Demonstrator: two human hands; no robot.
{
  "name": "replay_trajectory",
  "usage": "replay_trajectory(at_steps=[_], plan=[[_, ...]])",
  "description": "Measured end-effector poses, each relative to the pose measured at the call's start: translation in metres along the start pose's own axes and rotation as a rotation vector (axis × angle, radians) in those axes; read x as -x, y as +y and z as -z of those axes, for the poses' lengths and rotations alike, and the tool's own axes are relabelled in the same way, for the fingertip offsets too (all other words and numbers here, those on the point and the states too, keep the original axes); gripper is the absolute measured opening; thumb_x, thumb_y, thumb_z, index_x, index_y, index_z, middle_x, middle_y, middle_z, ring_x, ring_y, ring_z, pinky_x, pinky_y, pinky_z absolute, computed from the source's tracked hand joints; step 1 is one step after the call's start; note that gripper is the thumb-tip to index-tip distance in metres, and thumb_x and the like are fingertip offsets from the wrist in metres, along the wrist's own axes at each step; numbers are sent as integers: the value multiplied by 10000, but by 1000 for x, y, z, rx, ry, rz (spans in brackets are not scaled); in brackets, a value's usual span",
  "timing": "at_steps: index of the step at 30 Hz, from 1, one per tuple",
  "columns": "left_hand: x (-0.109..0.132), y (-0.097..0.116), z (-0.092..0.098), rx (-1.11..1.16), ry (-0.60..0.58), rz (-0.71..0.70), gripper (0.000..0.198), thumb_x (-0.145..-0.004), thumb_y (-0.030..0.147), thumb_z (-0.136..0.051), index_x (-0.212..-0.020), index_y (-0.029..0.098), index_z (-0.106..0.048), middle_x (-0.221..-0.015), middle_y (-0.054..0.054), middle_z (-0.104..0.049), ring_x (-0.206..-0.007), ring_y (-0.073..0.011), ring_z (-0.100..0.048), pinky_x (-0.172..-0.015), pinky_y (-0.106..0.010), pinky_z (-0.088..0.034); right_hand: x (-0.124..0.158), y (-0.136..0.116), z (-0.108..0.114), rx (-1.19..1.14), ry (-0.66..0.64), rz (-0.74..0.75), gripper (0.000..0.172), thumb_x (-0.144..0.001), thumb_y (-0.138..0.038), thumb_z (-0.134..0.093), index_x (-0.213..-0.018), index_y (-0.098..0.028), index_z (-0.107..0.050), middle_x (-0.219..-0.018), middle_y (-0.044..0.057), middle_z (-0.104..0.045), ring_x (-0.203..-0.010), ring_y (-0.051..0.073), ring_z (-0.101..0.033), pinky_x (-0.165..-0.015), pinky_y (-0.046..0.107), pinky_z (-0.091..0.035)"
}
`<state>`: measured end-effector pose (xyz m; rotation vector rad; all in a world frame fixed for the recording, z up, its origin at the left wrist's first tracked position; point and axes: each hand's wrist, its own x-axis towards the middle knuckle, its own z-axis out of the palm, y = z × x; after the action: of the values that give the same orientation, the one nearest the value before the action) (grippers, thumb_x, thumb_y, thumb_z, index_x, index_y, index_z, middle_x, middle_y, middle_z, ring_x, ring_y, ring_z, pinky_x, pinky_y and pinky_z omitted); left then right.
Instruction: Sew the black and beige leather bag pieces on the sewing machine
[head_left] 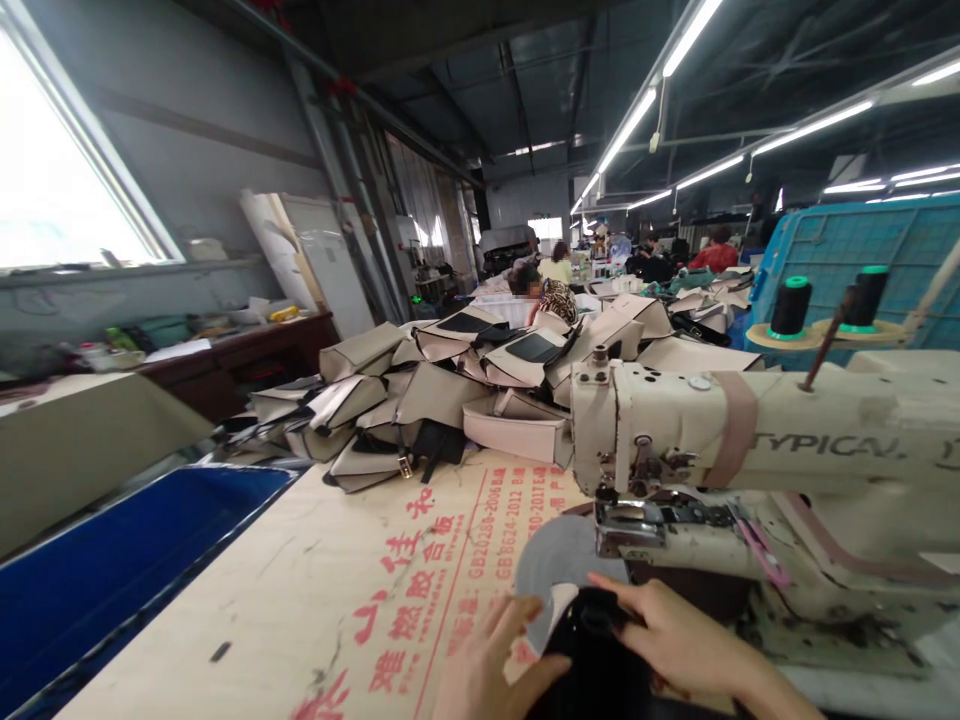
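A glossy black piece (pixel 592 640), perhaps leather or a small bag, is between my hands at the bottom of the view; its lower part runs out of frame. My right hand (pixel 675 635) grips its right side, index finger stretched along the top edge. On the other side, my left hand (pixel 499 665) is slightly blurred, thumb and fingers apart, with the thumb beside the black piece. Behind them lies a grey round disc (pixel 547 550), partly covered. Just beyond my right hand is the sewing machine (pixel 675 430), its narrow arm above the disc's right edge.
Beige bags with black trim (pixel 435 395) are heaped at the back of the plywood table (pixel 360 590), which bears red print. A blue bin (pixel 135 570) stands left. Black thread spools (pixel 791 308) top the machine near a blue crate (pixel 862 250). People work farther back.
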<state>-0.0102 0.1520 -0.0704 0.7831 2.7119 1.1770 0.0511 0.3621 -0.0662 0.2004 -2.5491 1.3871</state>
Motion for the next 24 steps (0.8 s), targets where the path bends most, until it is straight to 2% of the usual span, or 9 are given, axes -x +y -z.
replay_trajectory(at_steps=[2,3,7,9,11,14,18,20,24], plan=[[-9,10,2,27,-76,-115,336,-744,332,-582,-1079,303,-591,-1067,-35,-613,-953,-189,-561,-827,-258,-440,1,8,-2,-23,-139,11,372,-853,-255,-468,-1223,-221,-497,-815,7,-663,-504,114,-591,-529,199,-495],[-13,13,2,43,-110,-135,317,-787,311,-529,-1099,309,-587,-1084,-35,-612,-980,-187,-559,-854,-260,-432,2,13,-4,38,-145,33,372,-854,-267,-474,-1222,-215,-497,-841,22,-653,-592,135,-612,-590,225,-509],[-19,15,-1,86,-139,-75,304,-852,259,-424,-1093,302,-604,-1032,-35,-643,-925,-175,-596,-809,-241,-464,12,32,-19,371,72,208,309,-847,-221,-466,-1144,-192,-547,-994,83,-584,-901,194,-576,-778,310,-500],[-19,14,-1,119,-137,-93,291,-835,260,-464,-1082,290,-615,-1050,-42,-638,-949,-184,-588,-833,-252,-459,17,38,-27,408,149,289,319,-864,-192,-431,-1173,-179,-506,-1126,92,-533,-1046,200,-505,-886,334,-458],[-21,15,2,155,-161,-141,268,-824,264,-492,-1049,282,-636,-1047,-47,-641,-953,-187,-587,-855,-262,-450,19,41,-30,397,147,322,335,-873,-170,-402,-1202,-174,-464,-1169,79,-515,-1106,190,-463,-935,334,-433],[-26,20,8,172,-247,-200,244,-842,271,-471,-1003,279,-655,-985,-44,-659,-906,-171,-597,-832,-254,-451,18,41,-26,339,61,349,300,-865,-127,-368,-1139,-161,-486,-1095,77,-551,-1050,185,-495,-907,331,-455],[-28,26,6,119,-338,-228,229,-857,271,-452,-979,264,-646,-953,-41,-640,-894,-159,-576,-810,-241,-437,17,40,-19,242,-12,329,183,-875,-141,-360,-955,-149,-524,-894,76,-575,-840,178,-544,-750,328,-494],[-26,26,-4,111,-277,-209,194,-851,273,-465,-931,238,-638,-912,-41,-626,-860,-150,-572,-781,-225,-438,18,42,-19,230,-5,300,170,-886,-154,-351,-915,-151,-519,-855,70,-570,-791,172,-541,-700,316,-487],[-25,24,-25,82,-12,-155,116,-831,258,-500,-875,200,-590,-780,-22,-603,-750,-126,-572,-706,-189,-438,19,48,-21,251,18,300,153,-896,-191,-361,-852,-155,-503,-808,58,-562,-749,169,-534,-670,306,-464]])
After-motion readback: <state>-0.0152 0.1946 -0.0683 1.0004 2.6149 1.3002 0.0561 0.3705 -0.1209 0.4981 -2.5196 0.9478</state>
